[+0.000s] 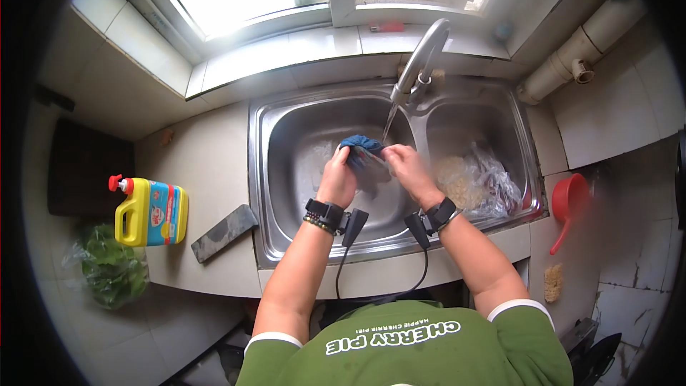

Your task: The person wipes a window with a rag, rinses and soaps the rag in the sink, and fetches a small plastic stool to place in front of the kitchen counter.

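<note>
A blue cloth (363, 144) is stretched between my two hands above the left basin (293, 171) of a steel double sink. My left hand (337, 177) is closed on its left end, and my right hand (406, 170) pinches its right end. Water runs from the curved faucet (421, 61) in a thin stream that comes down beside the cloth, near my right fingers. Part of the cloth hangs down, dark and blurred, between the hands.
In the right basin lies a clear plastic bag (493, 182) with pale pieces. A yellow jug (152, 211), a flat grey block (224, 234) and bagged greens (111, 264) are at the left. To the right are a red ladle (568, 204) and a tan scrubber (553, 283).
</note>
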{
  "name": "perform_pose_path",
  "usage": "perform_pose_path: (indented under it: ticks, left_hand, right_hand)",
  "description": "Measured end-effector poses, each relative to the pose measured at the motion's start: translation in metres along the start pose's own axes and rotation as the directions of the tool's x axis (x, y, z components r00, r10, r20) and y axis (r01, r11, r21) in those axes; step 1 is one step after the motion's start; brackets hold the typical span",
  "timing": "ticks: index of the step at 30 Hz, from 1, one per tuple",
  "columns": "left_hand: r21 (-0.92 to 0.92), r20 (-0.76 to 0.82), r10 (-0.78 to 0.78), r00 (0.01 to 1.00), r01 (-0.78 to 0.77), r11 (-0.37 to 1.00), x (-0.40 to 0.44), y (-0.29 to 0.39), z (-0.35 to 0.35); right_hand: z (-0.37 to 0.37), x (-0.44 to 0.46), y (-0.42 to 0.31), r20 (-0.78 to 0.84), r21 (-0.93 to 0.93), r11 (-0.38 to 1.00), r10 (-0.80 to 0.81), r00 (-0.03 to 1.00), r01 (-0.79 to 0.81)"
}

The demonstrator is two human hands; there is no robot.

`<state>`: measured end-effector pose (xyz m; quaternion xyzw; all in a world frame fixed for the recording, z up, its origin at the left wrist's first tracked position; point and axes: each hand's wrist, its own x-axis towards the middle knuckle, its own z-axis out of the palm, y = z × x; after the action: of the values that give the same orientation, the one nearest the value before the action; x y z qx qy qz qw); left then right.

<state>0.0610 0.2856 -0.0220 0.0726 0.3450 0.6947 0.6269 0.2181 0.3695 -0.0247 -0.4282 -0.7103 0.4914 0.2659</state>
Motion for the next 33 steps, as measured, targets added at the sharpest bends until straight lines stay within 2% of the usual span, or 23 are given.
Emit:
perform_pose_path:
  ticks: [1, 2, 5, 6, 7, 10, 12, 15, 16, 19, 20, 22, 23, 24, 25, 27, 28, 29, 31, 32, 33]
  left_hand:
    - [-0.113, 0.000, -0.050, 0.999, 0.049, 0.992, 0.000, 0.003, 0.004]
    - [-0.149, 0.010, -0.086, 0.996, 0.087, 0.985, -0.002, 0.005, 0.006]
    - [-0.288, 0.126, -0.077, 0.989, 0.111, 0.951, -0.003, 0.012, 0.014]
    - [-0.277, 0.145, -0.024, 0.989, 0.064, 0.959, -0.001, 0.010, 0.013]
    - [-0.302, 0.151, -0.026, 0.988, 0.071, 0.951, -0.002, 0.011, 0.017]
    - [-0.369, 0.171, -0.025, 0.985, 0.088, 0.925, -0.006, 0.015, 0.023]
    - [-0.409, 0.194, -0.015, 0.981, 0.095, 0.908, -0.007, 0.017, 0.025]
    - [-0.333, 0.148, -0.013, 0.989, 0.063, 0.941, -0.004, 0.019, 0.024]
    - [-0.327, 0.119, -0.009, 0.993, 0.048, 0.944, -0.003, 0.018, 0.020]
    - [-0.315, 0.034, -0.008, 0.999, 0.019, 0.949, 0.003, 0.006, 0.003]
    - [-0.319, 0.011, -0.010, 1.000, 0.013, 0.948, 0.005, 0.001, -0.001]
    - [-0.343, -0.010, -0.017, 1.000, 0.012, 0.939, 0.006, -0.006, 0.005]
    - [-0.361, -0.007, -0.022, 1.000, 0.018, 0.933, 0.006, -0.009, 0.012]
    - [-0.378, -0.002, -0.026, 1.000, 0.024, 0.925, 0.006, -0.011, 0.017]
    - [-0.371, 0.017, -0.058, 0.998, 0.060, 0.927, 0.011, -0.016, 0.013]
    - [-0.350, 0.053, -0.125, 0.991, 0.135, 0.927, 0.019, -0.027, 0.002]
    - [-0.354, 0.060, -0.129, 0.990, 0.142, 0.924, 0.016, -0.032, -0.001]
    - [-0.390, 0.058, -0.121, 0.991, 0.134, 0.911, 0.015, -0.041, -0.001]
    - [-0.332, 0.091, -0.149, 0.985, 0.171, 0.928, -0.003, -0.036, 0.027]
    - [-0.338, 0.110, -0.120, 0.987, 0.151, 0.929, -0.005, -0.037, 0.035]
    - [-0.343, 0.125, -0.093, 0.988, 0.131, 0.930, -0.009, -0.039, 0.039]
  right_hand:
    - [0.003, 0.004, 0.012, -0.068, 0.041, 0.999, 0.026, 0.997, -0.023]
    - [0.007, 0.007, 0.025, -0.116, -0.043, 0.999, -0.028, 0.993, 0.024]
    - [0.015, 0.017, 0.047, 0.017, 0.148, 0.973, 0.179, 0.984, -0.179]
    - [0.021, 0.019, 0.052, 0.140, 0.413, 0.843, 0.314, 0.939, -0.343]
    - [0.017, 0.015, 0.028, 0.209, 0.461, 0.790, 0.347, 0.914, -0.405]
    - [0.007, 0.001, -0.022, 0.347, 0.517, 0.635, 0.457, 0.819, -0.574]
    - [0.010, -0.003, -0.025, 0.332, 0.481, 0.573, 0.582, 0.743, -0.664]
    - [0.021, 0.004, -0.009, 0.513, 0.759, 0.215, 0.383, 0.768, -0.614]
    - [0.026, 0.009, -0.003, 0.476, 0.809, 0.189, 0.346, 0.809, -0.557]
    - [0.035, 0.017, 0.000, 0.042, 0.810, 0.534, 0.362, 0.931, -0.244]
    - [0.031, 0.018, -0.001, -0.011, 0.816, 0.544, 0.351, 0.936, -0.195]
    - [0.027, 0.010, -0.024, -0.198, 0.503, 0.861, 0.194, 0.961, -0.070]
    - [0.028, 0.006, -0.031, -0.260, 0.298, 0.955, 0.086, 0.962, -0.005]
    - [0.031, 0.000, -0.035, -0.278, 0.170, 0.972, -0.110, 0.954, 0.161]
    - [0.032, -0.006, -0.039, -0.205, 0.138, 0.977, -0.134, 0.970, 0.164]
    - [0.033, -0.015, -0.046, -0.067, -0.249, 0.900, -0.386, 0.920, 0.359]
    - [0.035, -0.020, -0.048, -0.031, -0.280, 0.890, -0.384, 0.923, 0.361]
    - [0.035, -0.017, -0.046, -0.050, -0.337, 0.883, -0.365, 0.930, 0.328]
    - [0.036, -0.005, -0.035, -0.096, -0.442, 0.862, -0.319, 0.943, 0.247]
    - [0.036, 0.004, -0.030, -0.182, -0.391, 0.893, -0.314, 0.932, 0.225]
    - [0.034, 0.011, -0.026, -0.198, -0.383, 0.912, -0.237, 0.951, 0.147]
